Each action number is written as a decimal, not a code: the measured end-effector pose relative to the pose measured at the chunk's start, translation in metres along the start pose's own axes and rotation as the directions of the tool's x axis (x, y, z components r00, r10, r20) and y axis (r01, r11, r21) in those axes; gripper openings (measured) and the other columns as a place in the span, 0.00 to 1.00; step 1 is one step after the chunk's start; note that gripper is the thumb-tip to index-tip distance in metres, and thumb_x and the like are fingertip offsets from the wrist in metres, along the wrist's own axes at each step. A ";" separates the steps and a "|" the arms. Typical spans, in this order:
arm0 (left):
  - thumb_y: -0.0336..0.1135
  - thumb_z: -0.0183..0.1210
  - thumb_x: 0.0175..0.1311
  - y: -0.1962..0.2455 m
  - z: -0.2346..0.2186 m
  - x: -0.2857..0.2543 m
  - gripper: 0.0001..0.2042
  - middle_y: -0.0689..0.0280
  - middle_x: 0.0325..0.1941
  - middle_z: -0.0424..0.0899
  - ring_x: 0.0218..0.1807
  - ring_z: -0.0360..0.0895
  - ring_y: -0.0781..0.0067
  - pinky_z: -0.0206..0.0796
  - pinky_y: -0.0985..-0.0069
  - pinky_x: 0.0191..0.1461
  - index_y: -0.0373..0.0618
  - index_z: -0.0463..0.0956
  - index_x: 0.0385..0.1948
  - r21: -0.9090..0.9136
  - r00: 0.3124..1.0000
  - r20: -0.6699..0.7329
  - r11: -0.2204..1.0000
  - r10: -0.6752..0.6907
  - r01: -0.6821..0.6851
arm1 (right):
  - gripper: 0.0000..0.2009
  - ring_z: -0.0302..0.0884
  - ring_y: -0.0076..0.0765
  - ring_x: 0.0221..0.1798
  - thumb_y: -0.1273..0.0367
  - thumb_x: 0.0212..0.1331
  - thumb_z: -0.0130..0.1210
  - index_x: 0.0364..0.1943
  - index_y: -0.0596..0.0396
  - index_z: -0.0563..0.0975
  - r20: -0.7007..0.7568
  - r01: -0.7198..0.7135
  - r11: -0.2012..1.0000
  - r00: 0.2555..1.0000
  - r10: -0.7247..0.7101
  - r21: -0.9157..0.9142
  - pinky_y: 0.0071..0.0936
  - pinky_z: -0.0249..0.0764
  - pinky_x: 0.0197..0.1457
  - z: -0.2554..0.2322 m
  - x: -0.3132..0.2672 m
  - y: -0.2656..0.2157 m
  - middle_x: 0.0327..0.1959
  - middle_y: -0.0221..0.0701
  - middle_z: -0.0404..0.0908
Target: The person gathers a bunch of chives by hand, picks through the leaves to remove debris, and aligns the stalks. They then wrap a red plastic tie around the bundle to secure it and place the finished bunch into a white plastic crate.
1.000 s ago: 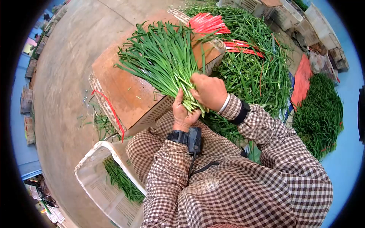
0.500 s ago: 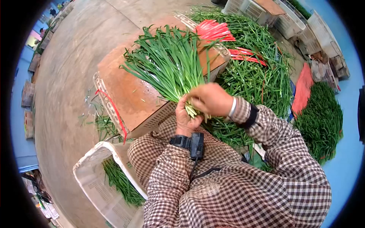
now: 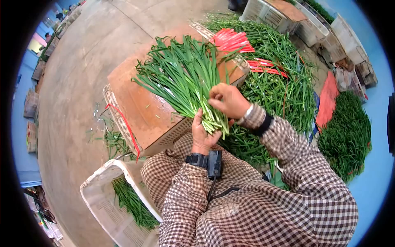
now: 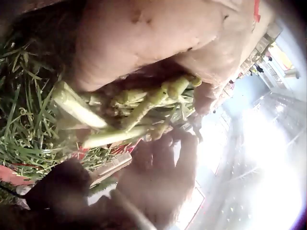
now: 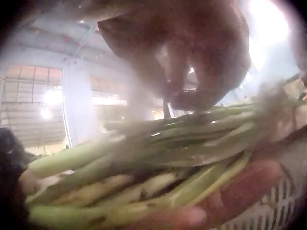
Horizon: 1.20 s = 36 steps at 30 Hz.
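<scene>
In the head view my left hand [image 3: 203, 138] grips a bunch of garlic chives [image 3: 181, 78] near the pale cut ends. The green leaves fan out over a brown board [image 3: 129, 90] on a crate. Over the stems is my right hand [image 3: 231, 101], fingers curled, thumb near the forefinger. From the right wrist, the blurred right fingers [image 5: 192, 57] bend down close over the stalks [image 5: 158, 148], with nothing showing between them. The left fingers [image 5: 240, 189] lie under the stalks. Stem ends [image 4: 148, 108] poke out below the left hand in its wrist view.
Red ties [image 3: 232, 40] lie at the board's far corner. A heap of loose chives [image 3: 271, 99] spreads to the right, with more red strips [image 3: 267, 69] on it. A white crate [image 3: 98, 173] holding chives stands lower left. Stacked crates [image 3: 308, 26] line the upper right.
My right hand swept down across the stem ends, then drew back up over the stems. The left hand keeps hold of the bunch, which sits slightly lower in view.
</scene>
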State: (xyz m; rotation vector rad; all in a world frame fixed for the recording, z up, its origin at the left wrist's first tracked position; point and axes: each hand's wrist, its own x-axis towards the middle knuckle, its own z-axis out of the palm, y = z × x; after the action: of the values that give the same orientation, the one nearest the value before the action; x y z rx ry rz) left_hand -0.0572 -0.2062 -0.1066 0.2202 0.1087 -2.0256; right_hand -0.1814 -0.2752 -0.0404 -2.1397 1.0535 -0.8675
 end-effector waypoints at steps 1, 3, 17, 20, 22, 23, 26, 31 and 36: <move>0.51 0.44 0.64 0.001 0.002 0.000 0.21 0.59 0.53 0.74 0.54 0.71 0.57 0.62 0.55 0.59 0.46 0.69 0.50 0.009 0.999 -0.042 1.000 -0.009 0.009 | 0.06 0.74 0.36 0.27 0.72 0.47 0.57 0.27 0.59 0.74 -0.040 0.134 0.987 0.990 -0.137 -0.085 0.30 0.70 0.31 -0.002 -0.005 -0.010 0.24 0.34 0.74; 0.51 0.43 0.65 -0.001 0.001 0.001 0.20 0.61 0.52 0.75 0.54 0.72 0.61 0.65 0.60 0.58 0.48 0.70 0.49 0.008 0.996 -0.089 1.000 0.030 -0.030 | 0.06 0.74 0.40 0.32 0.72 0.48 0.57 0.30 0.56 0.75 0.156 0.164 0.978 0.977 -0.144 -0.128 0.32 0.71 0.35 -0.007 -0.011 -0.026 0.29 0.35 0.75; 0.39 0.44 0.67 0.000 -0.003 0.005 0.14 0.54 0.42 0.77 0.37 0.77 0.66 0.76 0.69 0.36 0.39 0.66 0.47 0.067 0.990 -0.116 0.993 -0.084 0.093 | 0.06 0.74 0.48 0.27 0.71 0.50 0.55 0.32 0.53 0.72 0.241 0.220 0.955 0.956 -0.170 -0.199 0.37 0.70 0.28 0.012 -0.051 -0.058 0.24 0.37 0.73; 0.37 0.45 0.67 0.002 -0.015 0.011 0.14 0.54 0.41 0.77 0.37 0.76 0.67 0.77 0.70 0.35 0.39 0.66 0.48 0.060 0.987 -0.143 0.995 -0.076 0.085 | 0.08 0.74 0.44 0.30 0.74 0.48 0.56 0.32 0.57 0.71 0.239 0.162 0.985 0.960 -0.143 -0.060 0.34 0.70 0.31 -0.006 -0.055 -0.070 0.26 0.36 0.72; 0.35 0.47 0.66 -0.003 -0.007 0.010 0.11 0.57 0.38 0.78 0.33 0.77 0.69 0.76 0.74 0.33 0.39 0.69 0.44 0.131 0.988 -0.152 0.991 0.000 0.020 | 0.07 0.74 0.43 0.29 0.74 0.49 0.56 0.32 0.57 0.71 0.228 0.177 0.984 0.959 -0.171 -0.009 0.33 0.71 0.31 -0.008 -0.060 -0.071 0.26 0.36 0.73; 0.35 0.47 0.66 -0.004 -0.006 0.009 0.11 0.57 0.38 0.78 0.33 0.77 0.69 0.76 0.74 0.33 0.39 0.69 0.44 0.126 0.988 -0.157 0.992 -0.007 0.027 | 0.07 0.75 0.43 0.29 0.74 0.50 0.56 0.33 0.57 0.71 0.214 0.203 0.978 0.955 -0.207 0.040 0.32 0.71 0.31 -0.009 -0.062 -0.072 0.26 0.35 0.73; 0.40 0.46 0.67 -0.002 -0.005 0.004 0.16 0.59 0.40 0.77 0.37 0.76 0.68 0.73 0.76 0.37 0.37 0.66 0.48 0.389 0.966 -0.254 0.920 0.052 0.052 | 0.05 0.78 0.34 0.26 0.75 0.53 0.54 0.31 0.60 0.71 0.240 0.134 0.962 0.952 -0.193 0.239 0.27 0.73 0.29 -0.019 -0.068 -0.084 0.25 0.34 0.76; 0.44 0.42 0.67 0.003 -0.026 0.017 0.23 0.49 0.52 0.72 0.51 0.74 0.54 0.72 0.57 0.49 0.33 0.60 0.55 0.179 0.999 -0.045 0.984 -0.010 0.018 | 0.04 0.80 0.33 0.31 0.75 0.58 0.48 0.33 0.62 0.72 -0.057 -0.220 0.700 0.935 0.350 0.679 0.23 0.77 0.30 -0.085 -0.059 -0.044 0.30 0.39 0.79; 0.49 0.40 0.66 0.000 -0.002 0.009 0.27 0.45 0.59 0.64 0.60 0.64 0.45 0.64 0.53 0.57 0.35 0.57 0.59 0.057 0.999 0.046 0.998 0.004 -0.007 | 0.17 0.79 0.37 0.39 0.69 0.53 0.56 0.46 0.63 0.72 -0.336 -0.179 0.805 0.941 -0.026 -0.565 0.28 0.76 0.42 -0.108 -0.059 0.016 0.37 0.40 0.79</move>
State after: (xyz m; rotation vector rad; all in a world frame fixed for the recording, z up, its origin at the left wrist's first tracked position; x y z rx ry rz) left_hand -0.0609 -0.2136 -0.1101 0.2100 0.0213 -2.0284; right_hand -0.2987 -0.2580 -0.0039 -2.4702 1.7666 -0.9707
